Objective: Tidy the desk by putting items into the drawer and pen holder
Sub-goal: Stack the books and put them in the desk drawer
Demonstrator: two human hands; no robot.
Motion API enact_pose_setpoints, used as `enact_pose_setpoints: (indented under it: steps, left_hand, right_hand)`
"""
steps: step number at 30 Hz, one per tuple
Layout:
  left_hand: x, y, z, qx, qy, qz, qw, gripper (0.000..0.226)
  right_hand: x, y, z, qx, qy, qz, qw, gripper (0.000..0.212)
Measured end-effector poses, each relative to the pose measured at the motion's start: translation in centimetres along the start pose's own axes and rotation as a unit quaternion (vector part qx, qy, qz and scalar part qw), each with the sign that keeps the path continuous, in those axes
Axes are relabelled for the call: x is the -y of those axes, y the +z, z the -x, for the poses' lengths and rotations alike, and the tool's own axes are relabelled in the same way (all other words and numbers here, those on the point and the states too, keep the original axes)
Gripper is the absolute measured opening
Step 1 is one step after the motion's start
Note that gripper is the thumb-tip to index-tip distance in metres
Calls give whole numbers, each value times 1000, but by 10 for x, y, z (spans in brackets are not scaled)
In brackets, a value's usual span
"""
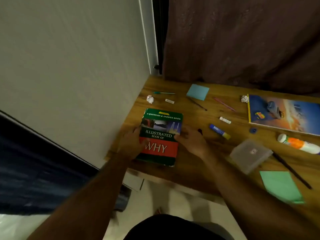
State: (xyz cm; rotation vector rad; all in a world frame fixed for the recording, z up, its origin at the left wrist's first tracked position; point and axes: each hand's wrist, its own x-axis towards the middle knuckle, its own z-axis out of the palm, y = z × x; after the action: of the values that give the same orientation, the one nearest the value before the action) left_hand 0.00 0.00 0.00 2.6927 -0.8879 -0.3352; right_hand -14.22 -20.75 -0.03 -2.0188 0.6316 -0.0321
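Green and red book (pixel 160 137) flat on wooden tabletop (pixel 199 163), left hand (pixel 132 144) holding its left edge, right hand (pixel 192 140) holding its right edge, glue stick (pixel 220 131), clear box (pixel 250 154), blue notes (pixel 198 91), green notes (pixel 281 186), picture book (pixel 284 112) to the right

Two books (pixel 160 137) (pixel 284 113), two sticky-note pads (pixel 198 91) (pixel 281 186), two paper balls (pixel 150 99) (pixel 244 98), two erasers (pixel 169 101) (pixel 225 120), two glue sticks (pixel 220 131) (pixel 298 143), one clear box (pixel 251 154).

Glossy paper book (pixel 161 135) on grained wooden desk (pixel 195 163); frosted plastic case (pixel 251 153).
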Motion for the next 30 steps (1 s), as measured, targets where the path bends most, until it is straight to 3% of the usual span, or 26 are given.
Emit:
enact_pose_setpoints:
  steps: [4,8,11,19,24,30]
  left_hand:
    - [6,1,-13,6,-39,68,997,54]
    - [6,7,-30,-24,-117,143,982,39]
    - [5,9,-43,0,-162,187,969,34]
    - [2,9,-60,7,-212,221,952,36]
    - [-2,6,-64,3,-246,347,905,38]
    - [-17,-5,-68,44,-207,430,878,27]
  right_hand:
    - [5,14,-2,-36,64,-69,995,21]
    - [7,15,-9,-91,156,-113,977,45]
    - [10,17,-12,-85,198,-190,958,49]
    - [20,23,-15,-93,239,-301,919,33]
    - [21,25,-9,-106,234,-346,902,27]
    - [21,18,-1,-110,229,-360,897,27]
